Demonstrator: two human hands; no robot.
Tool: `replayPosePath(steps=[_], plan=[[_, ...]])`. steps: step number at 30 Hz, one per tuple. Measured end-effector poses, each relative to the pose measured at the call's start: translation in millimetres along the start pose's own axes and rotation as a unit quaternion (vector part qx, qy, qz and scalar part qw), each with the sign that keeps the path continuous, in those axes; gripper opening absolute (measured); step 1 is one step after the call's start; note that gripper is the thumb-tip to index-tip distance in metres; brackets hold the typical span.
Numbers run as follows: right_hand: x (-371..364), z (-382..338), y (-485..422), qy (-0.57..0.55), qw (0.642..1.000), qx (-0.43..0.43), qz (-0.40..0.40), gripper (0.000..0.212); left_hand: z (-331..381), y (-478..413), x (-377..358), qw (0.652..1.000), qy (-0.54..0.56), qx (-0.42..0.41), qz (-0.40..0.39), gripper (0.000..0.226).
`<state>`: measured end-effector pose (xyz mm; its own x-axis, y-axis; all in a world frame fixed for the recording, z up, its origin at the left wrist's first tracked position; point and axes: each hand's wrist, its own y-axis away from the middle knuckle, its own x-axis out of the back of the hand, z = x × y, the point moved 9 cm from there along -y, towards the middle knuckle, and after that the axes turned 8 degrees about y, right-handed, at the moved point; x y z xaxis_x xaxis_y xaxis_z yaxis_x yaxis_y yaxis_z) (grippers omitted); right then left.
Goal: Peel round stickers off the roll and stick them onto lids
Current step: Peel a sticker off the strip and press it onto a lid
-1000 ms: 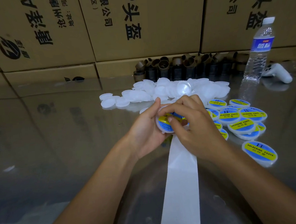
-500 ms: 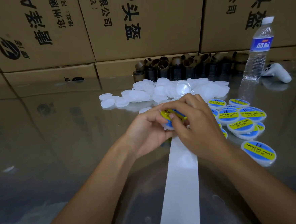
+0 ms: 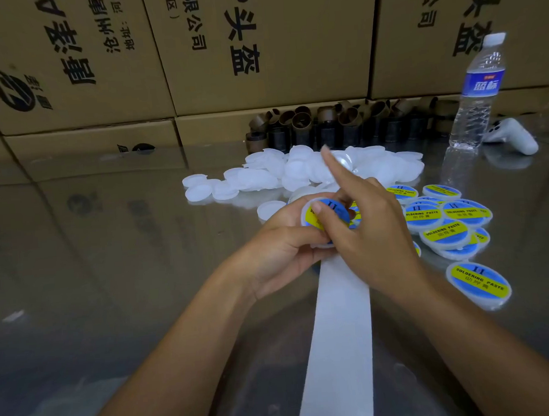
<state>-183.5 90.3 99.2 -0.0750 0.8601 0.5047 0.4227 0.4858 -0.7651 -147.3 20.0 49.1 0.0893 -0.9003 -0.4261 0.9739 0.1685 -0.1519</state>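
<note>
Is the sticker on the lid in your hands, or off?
On. The blue-and-yellow sticker covers the face of the lid that the left hand grips; the right hand thumbs it down.

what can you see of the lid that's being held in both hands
The lid is a round, shallow white plastic piece, its face covered by a blue sticker with a yellow band and "II". It tilts toward the camera, above the white backing strip. The left hand grips its left edge; the right hand presses its thumb on the sticker.
</note>
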Motion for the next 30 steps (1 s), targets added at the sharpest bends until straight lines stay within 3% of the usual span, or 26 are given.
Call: replayPosePath(steps=[4, 10, 17, 23, 30], plan=[[0, 17, 1, -0.062, 0.996, -0.07, -0.005, 0.079, -3, -1, 5, 0.999, -0.027, 0.0, 0.029, 0.048], [6, 23, 0, -0.059, 0.993, -0.096, 0.02, 0.08, -6, 0, 9, 0.999, -0.008, 0.009, 0.052, 0.04], [1, 21, 0, -0.024, 0.997, -0.067, 0.013, 0.038, -2, 1, 14, 0.996, -0.008, -0.005, 0.093, 0.02], [-5, 25, 1, -0.03, 0.996, -0.081, 0.011, 0.028, 4, 1, 21, 0.991, -0.049, -0.03, 0.12, 0.026], [-14, 30, 1, -0.17, 0.974, -0.147, -0.026, 0.009, 21, 2, 24, 0.985, -0.043, -0.115, 0.121, 0.021]])
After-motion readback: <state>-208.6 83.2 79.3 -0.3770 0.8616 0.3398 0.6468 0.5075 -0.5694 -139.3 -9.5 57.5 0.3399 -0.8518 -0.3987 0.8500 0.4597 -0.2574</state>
